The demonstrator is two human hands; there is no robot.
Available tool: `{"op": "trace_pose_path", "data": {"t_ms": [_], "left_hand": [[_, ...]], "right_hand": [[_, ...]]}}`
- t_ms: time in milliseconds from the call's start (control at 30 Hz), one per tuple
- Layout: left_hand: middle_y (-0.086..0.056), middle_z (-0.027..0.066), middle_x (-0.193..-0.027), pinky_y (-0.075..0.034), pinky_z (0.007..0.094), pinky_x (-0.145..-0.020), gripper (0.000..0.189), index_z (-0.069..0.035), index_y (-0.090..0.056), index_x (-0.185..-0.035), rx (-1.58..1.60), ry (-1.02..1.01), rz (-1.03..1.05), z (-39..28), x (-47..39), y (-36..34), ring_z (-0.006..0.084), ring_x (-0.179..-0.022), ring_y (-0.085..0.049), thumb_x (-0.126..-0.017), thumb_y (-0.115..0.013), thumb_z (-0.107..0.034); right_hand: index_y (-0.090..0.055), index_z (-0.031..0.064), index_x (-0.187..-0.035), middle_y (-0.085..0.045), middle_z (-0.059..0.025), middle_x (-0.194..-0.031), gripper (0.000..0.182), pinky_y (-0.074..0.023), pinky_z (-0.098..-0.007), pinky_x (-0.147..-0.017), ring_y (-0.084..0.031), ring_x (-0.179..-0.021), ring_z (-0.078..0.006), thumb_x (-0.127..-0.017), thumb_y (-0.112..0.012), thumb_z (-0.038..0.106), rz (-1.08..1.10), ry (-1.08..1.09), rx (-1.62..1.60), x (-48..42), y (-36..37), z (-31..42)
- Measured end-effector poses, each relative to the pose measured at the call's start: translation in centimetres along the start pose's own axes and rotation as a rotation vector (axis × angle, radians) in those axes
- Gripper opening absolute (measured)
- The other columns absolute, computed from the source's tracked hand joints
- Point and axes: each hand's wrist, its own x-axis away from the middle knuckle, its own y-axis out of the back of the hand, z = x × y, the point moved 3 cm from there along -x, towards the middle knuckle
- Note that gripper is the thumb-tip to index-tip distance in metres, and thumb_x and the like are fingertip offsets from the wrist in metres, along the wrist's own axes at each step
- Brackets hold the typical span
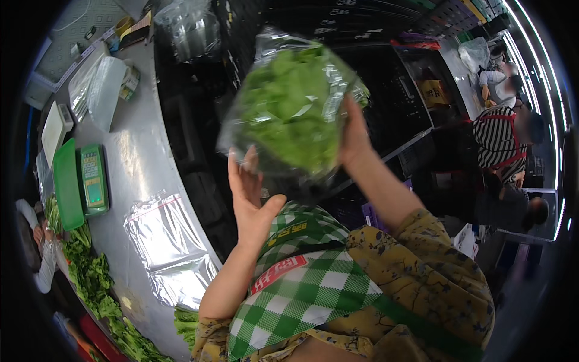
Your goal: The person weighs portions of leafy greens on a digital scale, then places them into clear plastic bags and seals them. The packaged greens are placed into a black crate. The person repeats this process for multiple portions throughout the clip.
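Note:
A clear plastic bag filled with green leaf lettuce [294, 108] is held up before my chest, slightly blurred. My right hand [355, 133] grips the bag's right side, its fingers partly hidden behind the plastic. At the lower left corner of the bag is my left hand [253, 199], fingers raised and thumb spread apart; its fingertips are behind or against the loose plastic, and I cannot tell whether they pinch it. Flat clear plastic bags [167, 244] lie stacked on the metal table to the left.
The metal table [131, 149] bears a green digital scale [94, 181], loose leafy greens [97, 289] and a plastic-wrapped pack [106, 90]. Black crates [384, 86] stand beyond the bag. Co-workers are at the far left and at the right, one in a striped top [500, 135].

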Motion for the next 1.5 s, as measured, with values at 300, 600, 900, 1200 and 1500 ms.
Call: {"op": "trace_pose_path", "data": {"t_ms": [300, 600, 900, 1200, 1500], "left_hand": [[-0.054, 0.0155, -0.13, -0.04, 0.0358, -0.099, 0.068, -0.007, -0.034, -0.143, -0.248, 0.133, -0.207, 2.2, 0.1, 3.1, 0.0243, -0.121, -0.052, -0.088, -0.065, -0.034], [-0.058, 0.0148, -0.123, -0.044, 0.0333, -0.095, 0.07, -0.005, -0.038, -0.139, -0.218, 0.221, -0.441, 4.1, 0.1, 0.3, 0.0218, -0.112, -0.057, -0.086, -0.069, -0.037], [-0.059, 0.0155, -0.122, -0.044, 0.0343, -0.095, 0.079, -0.003, -0.038, -0.139, -0.267, 0.255, -0.405, 4.9, -2.0, -3.6, 0.0236, -0.111, -0.058, -0.081, -0.073, -0.044], [-0.061, 0.0154, -0.119, -0.044, 0.0351, -0.095, 0.076, -0.002, -0.039, -0.138, -0.29, 0.251, -0.343, 5.4, -2.7, -4.7, 0.023, -0.109, -0.059, -0.082, -0.072, -0.042], [-0.064, 0.0147, -0.115, -0.044, 0.0344, -0.096, 0.069, -0.003, -0.043, -0.136, -0.257, 0.254, -0.35, 5.3, -1.8, -4.8, 0.0218, -0.107, -0.061, -0.082, -0.073, -0.034]], "right_hand": [[-0.055, 0.0039, -0.126, -0.063, -0.0146, -0.115, 0.046, -0.0531, -0.0416, -0.089, -0.063, -0.103, -0.0224, -0.091, -0.06, 0.034, -0.388, -0.374, 0.637, -3.8, 23.5, 24.9], [-0.036, 0.0151, -0.144, -0.025, -0.0158, -0.151, 0.082, -0.0354, -0.0522, -0.103, -0.032, -0.134, -0.031, -0.078, -0.071, 0.05, -0.536, -0.833, 1.11, -8.8, 36.8, 27.2], [-0.048, 0.0126, -0.133, -0.055, -0.0056, -0.13, 0.058, -0.0453, -0.044, -0.095, -0.055, -0.114, -0.0211, -0.084, -0.071, 0.032, -0.228, -0.726, 0.737, -11.6, 45.0, 22.8], [-0.038, 0.0124, -0.138, -0.052, -0.0056, -0.129, 0.059, -0.0426, -0.0453, -0.097, -0.05, -0.118, -0.0247, -0.087, -0.068, 0.021, -0.265, -0.505, 0.828, -10.2, 42.5, 23.2], [-0.041, 0.0091, -0.136, -0.051, -0.008, -0.13, 0.06, -0.045, -0.0423, -0.093, -0.051, -0.118, -0.024, -0.087, -0.067, 0.032, -0.217, -0.681, 1.181, -10.6, 41.4, 23.0]]}}
